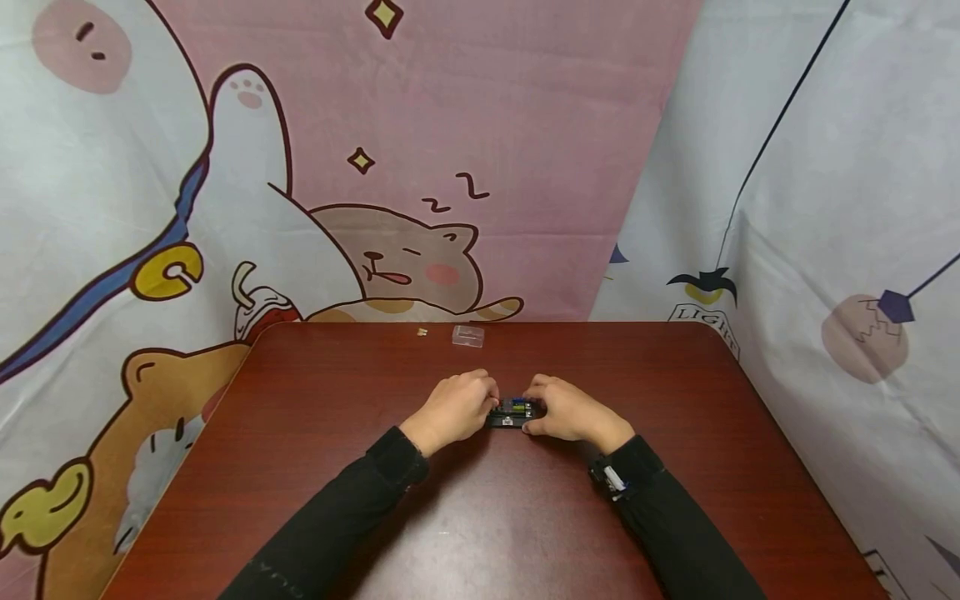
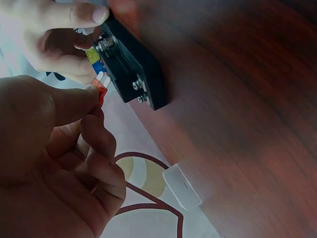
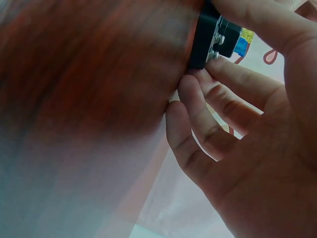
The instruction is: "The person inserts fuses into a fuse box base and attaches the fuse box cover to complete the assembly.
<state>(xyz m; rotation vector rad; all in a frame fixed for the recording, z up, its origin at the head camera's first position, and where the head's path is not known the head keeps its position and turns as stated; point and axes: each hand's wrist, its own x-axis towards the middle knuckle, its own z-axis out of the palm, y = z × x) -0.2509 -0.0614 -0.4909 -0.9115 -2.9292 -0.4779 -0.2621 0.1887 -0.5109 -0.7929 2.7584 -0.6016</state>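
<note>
A black fuse block [image 1: 510,414] with metal screw terminals rests on the table in front of me. In the left wrist view, my left hand [image 2: 54,144] pinches a red blade fuse [image 2: 100,91] between thumb and index finger. The fuse's metal prongs point toward the block, close to its top; whether they touch it I cannot tell. A yellow blade fuse [image 2: 92,55] and a blue blade fuse [image 2: 98,66] sit on the block. My right hand [image 3: 247,114] holds the block's right end, its thumb on the near side and fingers on the far side.
Near the table's back edge lies a small clear plastic box [image 1: 468,336]. To its left is a tiny pale object [image 1: 422,332], too small to make out. The brown table [image 1: 510,508] ends at a cloth backdrop printed with cartoon animals [image 1: 420,258].
</note>
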